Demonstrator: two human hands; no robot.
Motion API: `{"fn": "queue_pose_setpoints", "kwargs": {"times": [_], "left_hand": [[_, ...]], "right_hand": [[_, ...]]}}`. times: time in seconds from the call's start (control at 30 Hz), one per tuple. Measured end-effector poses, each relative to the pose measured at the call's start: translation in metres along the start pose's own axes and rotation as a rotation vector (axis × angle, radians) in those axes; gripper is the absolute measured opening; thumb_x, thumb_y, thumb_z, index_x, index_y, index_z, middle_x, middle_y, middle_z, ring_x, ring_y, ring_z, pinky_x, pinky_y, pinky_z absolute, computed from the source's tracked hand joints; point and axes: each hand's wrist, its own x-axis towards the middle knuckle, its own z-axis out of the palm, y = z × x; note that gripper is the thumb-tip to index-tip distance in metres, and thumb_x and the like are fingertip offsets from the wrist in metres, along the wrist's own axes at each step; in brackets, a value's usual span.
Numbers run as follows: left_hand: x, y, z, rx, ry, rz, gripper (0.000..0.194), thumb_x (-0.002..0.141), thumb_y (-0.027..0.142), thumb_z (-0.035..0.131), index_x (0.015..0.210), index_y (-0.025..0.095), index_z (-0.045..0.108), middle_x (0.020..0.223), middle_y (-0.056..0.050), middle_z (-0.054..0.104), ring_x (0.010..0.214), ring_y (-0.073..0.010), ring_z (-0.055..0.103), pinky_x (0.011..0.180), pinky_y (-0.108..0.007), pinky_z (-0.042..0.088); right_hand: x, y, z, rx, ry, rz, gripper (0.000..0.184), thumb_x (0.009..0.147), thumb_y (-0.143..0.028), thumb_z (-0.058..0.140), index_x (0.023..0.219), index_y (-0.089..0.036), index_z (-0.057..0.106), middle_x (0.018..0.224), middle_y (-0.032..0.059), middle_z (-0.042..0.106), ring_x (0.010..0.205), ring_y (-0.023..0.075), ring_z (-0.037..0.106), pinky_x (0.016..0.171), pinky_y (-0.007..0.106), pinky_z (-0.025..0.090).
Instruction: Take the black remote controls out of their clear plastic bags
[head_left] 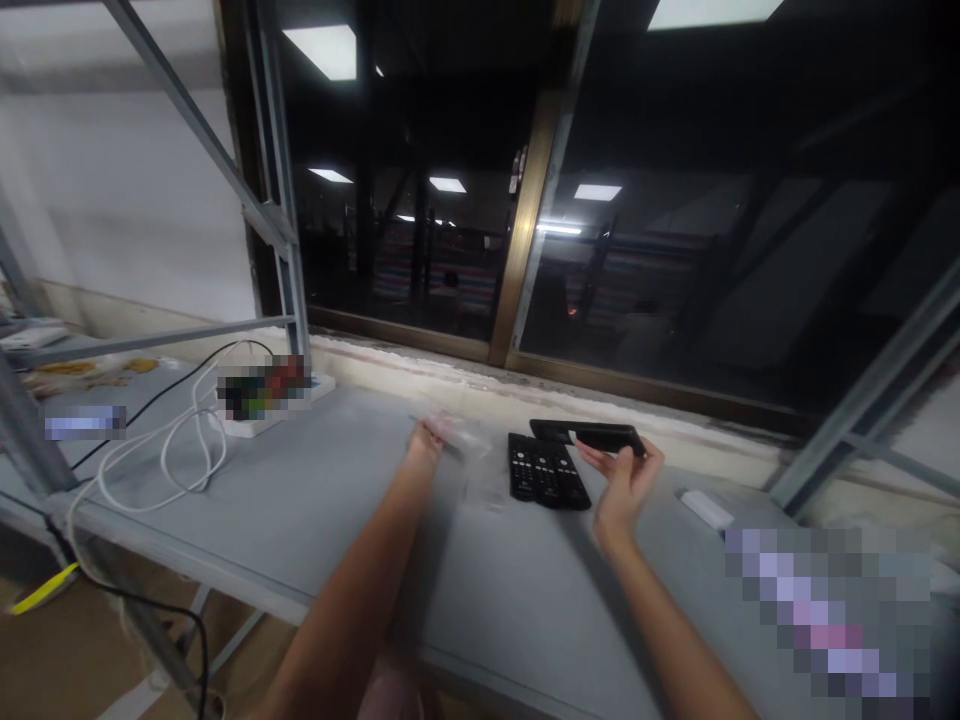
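My left hand (425, 438) is closed on a crumpled clear plastic bag (459, 432) near the back of the grey table (360, 520); motion blurs its fingertips and the bag. In my right hand (628, 490) is a long black remote control (589, 435), raised a little and turned so that its buttons do not show. Just left of that hand, several black remote controls (544, 470) lie side by side, buttons up. Between them and my left hand, more thin clear plastic (486, 480) rests on the tabletop.
A white power strip (259, 422) with looped white cables (161, 470) sits at the back left. To the right lie a small white box (706, 509) and a blurred-out item (817, 620). Metal frame posts (289, 290) stand at both sides; a dark window (420, 200) is behind.
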Motion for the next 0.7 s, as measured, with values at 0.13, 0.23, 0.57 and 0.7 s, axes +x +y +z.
{"fn": "queue_pose_setpoints", "kwargs": {"times": [0.13, 0.23, 0.57, 0.7], "left_hand": [[-0.003, 0.001, 0.003, 0.085, -0.057, -0.044, 0.047, 0.097, 0.04, 0.026, 0.104, 0.009, 0.062, 0.069, -0.007, 0.064, 0.059, -0.014, 0.059, 0.059, -0.024, 0.048], [-0.008, -0.001, 0.006, 0.125, -0.057, -0.012, 0.034, 0.09, 0.029, 0.051, 0.117, 0.01, 0.055, 0.075, -0.006, 0.067, 0.061, -0.0136, 0.061, 0.062, -0.023, 0.049], [-0.038, -0.008, 0.039, 0.266, -0.389, -0.018, 0.074, 0.077, 0.002, 0.056, 0.142, 0.029, 0.034, 0.094, -0.005, 0.071, 0.058, -0.0096, 0.061, 0.057, -0.019, 0.048], [-0.048, 0.006, 0.049, 0.284, -0.437, -0.019, 0.074, 0.079, 0.003, 0.052, 0.145, 0.03, 0.031, 0.092, -0.003, 0.07, 0.049, -0.0076, 0.054, 0.05, -0.017, 0.044]], "right_hand": [[0.01, 0.008, -0.005, 0.012, 0.026, 0.041, 0.034, 0.085, -0.049, 0.053, 0.104, -0.023, 0.042, 0.094, 0.0013, 0.061, 0.074, 0.0176, 0.068, 0.079, 0.039, 0.052], [0.014, 0.023, -0.012, -0.138, -0.013, 0.03, 0.031, 0.085, -0.05, 0.051, 0.096, -0.021, 0.049, 0.099, 0.0043, 0.061, 0.085, 0.0182, 0.064, 0.086, 0.041, 0.047], [0.022, 0.082, -0.037, -0.511, -0.084, -0.038, 0.018, 0.076, -0.03, 0.048, 0.09, -0.02, 0.054, 0.091, 0.0047, 0.061, 0.088, 0.0203, 0.055, 0.087, 0.04, 0.041], [0.024, 0.099, -0.044, -0.573, -0.068, -0.065, 0.03, 0.072, -0.026, 0.043, 0.095, -0.018, 0.061, 0.097, 0.0077, 0.063, 0.093, 0.0219, 0.055, 0.09, 0.041, 0.041]]}}
